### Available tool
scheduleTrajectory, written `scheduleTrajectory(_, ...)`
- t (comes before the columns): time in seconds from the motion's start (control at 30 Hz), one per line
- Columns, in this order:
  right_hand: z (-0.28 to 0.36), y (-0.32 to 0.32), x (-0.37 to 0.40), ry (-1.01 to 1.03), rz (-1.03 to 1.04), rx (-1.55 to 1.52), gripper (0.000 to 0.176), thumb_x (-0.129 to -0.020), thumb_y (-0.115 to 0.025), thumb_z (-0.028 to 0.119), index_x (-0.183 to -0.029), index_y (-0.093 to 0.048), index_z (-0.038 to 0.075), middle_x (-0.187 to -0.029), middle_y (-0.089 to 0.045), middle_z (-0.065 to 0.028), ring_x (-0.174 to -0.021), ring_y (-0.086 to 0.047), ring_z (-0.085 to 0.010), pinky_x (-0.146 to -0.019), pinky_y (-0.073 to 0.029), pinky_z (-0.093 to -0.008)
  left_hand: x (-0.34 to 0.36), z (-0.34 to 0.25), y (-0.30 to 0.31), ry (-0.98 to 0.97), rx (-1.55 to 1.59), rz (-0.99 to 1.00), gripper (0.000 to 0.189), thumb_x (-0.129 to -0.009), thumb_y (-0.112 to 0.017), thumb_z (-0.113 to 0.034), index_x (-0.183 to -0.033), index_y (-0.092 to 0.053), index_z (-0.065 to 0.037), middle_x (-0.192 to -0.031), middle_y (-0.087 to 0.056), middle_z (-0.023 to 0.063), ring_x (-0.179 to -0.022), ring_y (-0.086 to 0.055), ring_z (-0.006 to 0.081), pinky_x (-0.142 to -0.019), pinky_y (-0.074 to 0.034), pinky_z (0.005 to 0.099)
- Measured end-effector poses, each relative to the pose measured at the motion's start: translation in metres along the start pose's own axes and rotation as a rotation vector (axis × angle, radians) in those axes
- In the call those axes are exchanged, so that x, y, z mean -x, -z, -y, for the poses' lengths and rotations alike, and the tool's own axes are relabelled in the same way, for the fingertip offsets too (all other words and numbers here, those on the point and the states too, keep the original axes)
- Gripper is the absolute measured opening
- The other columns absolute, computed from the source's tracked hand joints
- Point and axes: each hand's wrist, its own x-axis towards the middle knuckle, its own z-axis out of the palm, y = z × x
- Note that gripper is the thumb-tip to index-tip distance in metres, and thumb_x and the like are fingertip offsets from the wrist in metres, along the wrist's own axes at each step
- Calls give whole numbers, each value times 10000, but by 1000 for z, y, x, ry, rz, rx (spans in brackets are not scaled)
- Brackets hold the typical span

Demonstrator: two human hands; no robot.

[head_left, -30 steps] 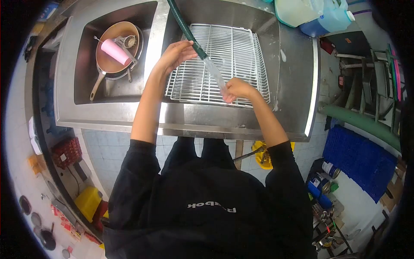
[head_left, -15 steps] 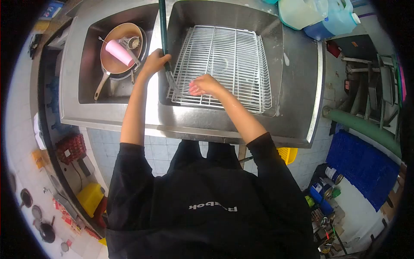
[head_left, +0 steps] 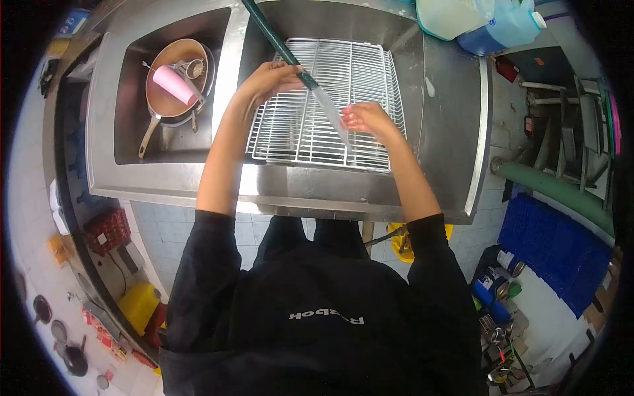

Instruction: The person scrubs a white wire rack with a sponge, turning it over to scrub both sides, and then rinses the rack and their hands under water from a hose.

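Note:
My left hand (head_left: 274, 80) is closed around a dark green hose (head_left: 274, 43) over the right sink basin. From the hose's end a translucent stream of water (head_left: 330, 113) runs down to the right onto a white wire rack (head_left: 300, 129). The rack lies tilted in the basin and fills most of it. My right hand (head_left: 370, 120) is beside the stream, just above the rack. Its fingers point left toward the water and are loosely bent apart, with nothing visible in them.
The left basin (head_left: 142, 142) holds a pan (head_left: 165, 105) with a pink cup (head_left: 174, 84) and a small strainer (head_left: 195, 68) in it. Plastic jugs (head_left: 456, 14) stand at the back right of the counter. A yellow basket (head_left: 403, 247) is below the sink's front edge.
My left hand has moved right with the hose, which now slants across the basin. The water stream has swept right over the rack, and my right hand has moved right too.

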Motion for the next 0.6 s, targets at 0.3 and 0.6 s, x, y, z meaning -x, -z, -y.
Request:
scheduleTrajectory(0.3, 24, -22, 20, -39, 120, -210, 371, -935, -457, 222, -1061, -518, -123, -952, -612, -231, -895, -630, -290, -829, -526, -337, -2, -5, -16, -39, 116, 32, 369, -823, -651, -171, -987, -506, 126, -967, -596, 185, -920, -615, 196, -819, -523, 193)
scheduleTrajectory(0.6, -44, -115, -13, 404, -384, -1452, 479, -921, -475, 294, -1152, -407, -121, -1112, -510, -242, -1042, -535, -342, -905, -488, -381, -8, 16, -7, 24, 181, 24, 223, -826, -651, -141, -894, -570, 54, -920, -618, 126, -851, -616, 154, -775, -519, 197)
